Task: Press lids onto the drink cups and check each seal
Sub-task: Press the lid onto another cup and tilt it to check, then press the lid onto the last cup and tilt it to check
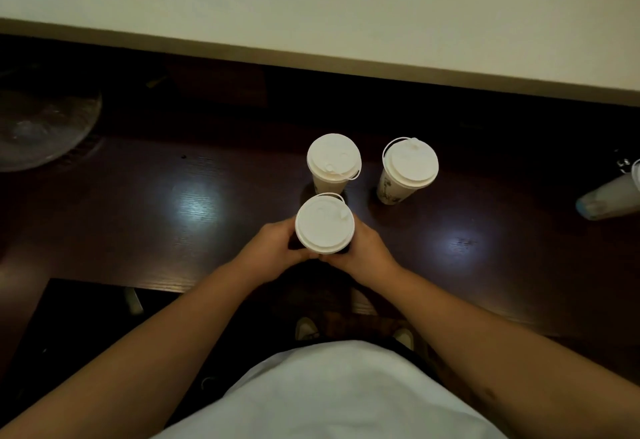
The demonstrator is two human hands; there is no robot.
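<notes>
I have the white-lidded paper cup (325, 223) near the dark wooden table's (173, 203) front edge, left hand (277, 248) and right hand (367, 248) wrapped round its sides. I'd squeeze gently and watch the lid rim for lifting; two lidded cups stand behind.

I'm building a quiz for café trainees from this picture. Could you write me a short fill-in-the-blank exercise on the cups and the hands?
1. The number of lidded cups standing on the dark table is ____.
2. The nearest cup is held in the grip of ____ hands, the left hand and the right hand.
3. The far left cup and the far right cup are touched by ____ hand.
4. The clear cup at the right edge lies on its ____.

Missing words: three; both; neither; side
</notes>
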